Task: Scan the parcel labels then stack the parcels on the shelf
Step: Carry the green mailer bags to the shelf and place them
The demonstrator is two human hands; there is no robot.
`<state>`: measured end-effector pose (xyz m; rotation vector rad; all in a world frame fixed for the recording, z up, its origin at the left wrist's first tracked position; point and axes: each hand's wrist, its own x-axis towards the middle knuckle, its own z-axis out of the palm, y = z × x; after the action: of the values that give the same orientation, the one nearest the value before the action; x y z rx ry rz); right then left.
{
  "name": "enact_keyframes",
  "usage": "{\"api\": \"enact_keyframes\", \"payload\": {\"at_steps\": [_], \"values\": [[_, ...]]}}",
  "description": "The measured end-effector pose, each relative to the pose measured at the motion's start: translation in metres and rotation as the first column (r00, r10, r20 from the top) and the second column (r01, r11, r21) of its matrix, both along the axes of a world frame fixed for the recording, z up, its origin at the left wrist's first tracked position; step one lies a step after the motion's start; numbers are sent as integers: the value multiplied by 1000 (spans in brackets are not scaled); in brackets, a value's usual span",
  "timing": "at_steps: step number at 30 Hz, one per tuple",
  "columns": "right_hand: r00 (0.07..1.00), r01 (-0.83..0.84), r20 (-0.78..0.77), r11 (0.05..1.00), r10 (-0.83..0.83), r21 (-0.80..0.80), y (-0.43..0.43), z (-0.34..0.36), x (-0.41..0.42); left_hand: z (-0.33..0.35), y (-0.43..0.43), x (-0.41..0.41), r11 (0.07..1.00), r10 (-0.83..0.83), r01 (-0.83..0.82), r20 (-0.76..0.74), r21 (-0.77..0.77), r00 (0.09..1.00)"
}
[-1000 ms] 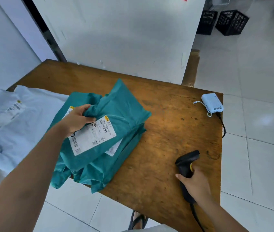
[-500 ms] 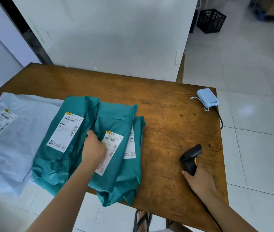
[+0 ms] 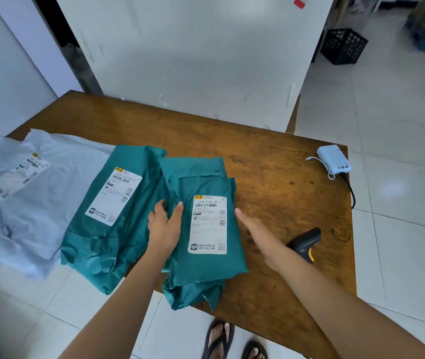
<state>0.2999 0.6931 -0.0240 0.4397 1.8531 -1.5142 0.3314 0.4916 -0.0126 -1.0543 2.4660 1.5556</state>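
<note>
Teal parcels lie on the wooden table (image 3: 271,161). The right teal parcel (image 3: 206,182) tops a small stack, its white label (image 3: 208,224) face up. My left hand (image 3: 166,224) rests flat on its left side, fingers straight. My right hand (image 3: 258,234) reaches to its right edge, fingers straight, holding nothing. The black scanner (image 3: 303,242) lies on the table just right of my right wrist. Another teal parcel (image 3: 102,229) with a label lies to the left, and a pale grey parcel (image 3: 24,190) is further left.
A small white device (image 3: 334,159) with a black cable sits at the table's far right corner. A white panel (image 3: 193,60) stands behind the table. A black crate (image 3: 343,45) is on the tiled floor at the back right. My sandalled feet (image 3: 232,340) stand below the table's front edge.
My right hand has let go of the scanner, which now lies on the table, and moved left to the parcel. My left hand has laid the parcel flat and rests on it.
</note>
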Motion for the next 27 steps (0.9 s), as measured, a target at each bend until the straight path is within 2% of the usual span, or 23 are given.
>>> {"api": "enact_keyframes", "payload": {"at_steps": [1,3,7,11,14,20,24,27], "values": [[998,29,64,996,-23,-89,-5,-3,-2,-1,-6,-1,987,27,-33,42,155,999],[985,60,174,972,-20,-229,-14,-7,-4,-11,-15,-2,895,-14,-61,164,443,986],[983,81,185,915,-7,-396,-30,-13,-1,-11,-4,-3,775,-222,56,188,629,957],[968,190,237,864,-85,-466,-34,-11,5,-7,16,-7,605,-175,34,91,795,980],[965,225,225,857,-132,-463,-26,-5,3,-3,25,-11,547,-169,69,29,834,985],[969,238,59,836,-241,-495,33,51,-14,47,84,-39,529,-227,220,-114,820,967],[921,269,-103,804,-376,-531,109,105,-13,97,162,-59,455,-349,434,-292,778,890],[859,321,-156,750,-488,-578,186,137,5,129,246,-62,375,-436,568,-401,733,806]]}}
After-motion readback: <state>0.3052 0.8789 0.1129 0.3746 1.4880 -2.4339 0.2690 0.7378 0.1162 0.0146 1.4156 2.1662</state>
